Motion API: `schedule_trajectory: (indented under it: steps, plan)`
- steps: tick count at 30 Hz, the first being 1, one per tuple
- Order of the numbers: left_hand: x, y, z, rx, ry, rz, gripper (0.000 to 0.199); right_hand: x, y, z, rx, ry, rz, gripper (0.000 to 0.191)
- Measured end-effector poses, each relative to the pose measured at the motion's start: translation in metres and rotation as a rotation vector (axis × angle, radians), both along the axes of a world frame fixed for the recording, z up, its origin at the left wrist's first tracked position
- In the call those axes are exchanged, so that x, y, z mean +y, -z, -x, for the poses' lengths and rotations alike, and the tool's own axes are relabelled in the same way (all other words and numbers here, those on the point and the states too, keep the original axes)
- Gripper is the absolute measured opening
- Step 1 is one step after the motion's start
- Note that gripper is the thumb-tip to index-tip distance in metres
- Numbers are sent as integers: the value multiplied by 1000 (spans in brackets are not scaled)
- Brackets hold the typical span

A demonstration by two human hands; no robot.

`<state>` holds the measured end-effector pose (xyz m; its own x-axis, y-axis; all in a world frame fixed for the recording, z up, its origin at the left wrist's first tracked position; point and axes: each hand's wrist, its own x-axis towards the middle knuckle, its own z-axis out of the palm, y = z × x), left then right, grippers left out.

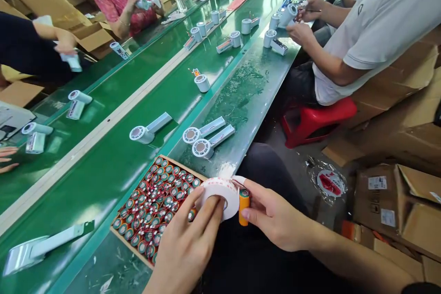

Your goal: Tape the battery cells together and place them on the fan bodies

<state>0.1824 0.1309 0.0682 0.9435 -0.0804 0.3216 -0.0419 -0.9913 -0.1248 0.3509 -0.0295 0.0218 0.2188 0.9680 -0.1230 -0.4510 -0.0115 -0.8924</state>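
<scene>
My left hand (191, 234) grips a roll of white double-sided tape (231, 200), some fingers pushed into its core. In my right hand (275, 216) is an orange battery cell (244, 207), pinched between thumb and fingers right beside the roll. The tape's outer face carries faint red print, and its edge meets the cell. Left of my hands sits a shallow cardboard tray (132, 250) packed with upright orange cells and red-black wires. Just beyond the roll, two pale blue fan housings with handles (202, 148) lie on the bench.
A green conveyor belt (103, 161) runs along the left, carrying several fan housings. Co-workers sit on both sides; one in a grey shirt (379, 32) handles a housing at right. A red stool (317, 119) and cardboard boxes (386, 202) stand right of the bench.
</scene>
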Motion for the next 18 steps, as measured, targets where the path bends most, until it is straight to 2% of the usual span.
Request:
schedule_trajectory:
  steps: [3, 7, 9, 12, 14, 18]
  plan:
    - [-4, 6, -4, -1, -1, 0, 26, -2, 16, 2, 84, 152, -37, 57]
    - [-10, 11, -10, -23, 7, 6, 28, -4, 32, -6, 106, 224, 34, 45]
    - [-16, 15, -13, -19, 2, 41, 29, -1, 37, -8, 185, 364, 46, 43]
    - [-27, 24, -18, -19, -26, 114, 30, 9, 40, -2, 357, 657, 4, 43]
    - [-35, 31, -20, -45, -57, 144, 29, 16, 40, 7, 481, 785, -30, 40]
    - [-46, 40, -22, -139, -126, 189, 32, 22, 36, 24, 628, 854, -52, 36]
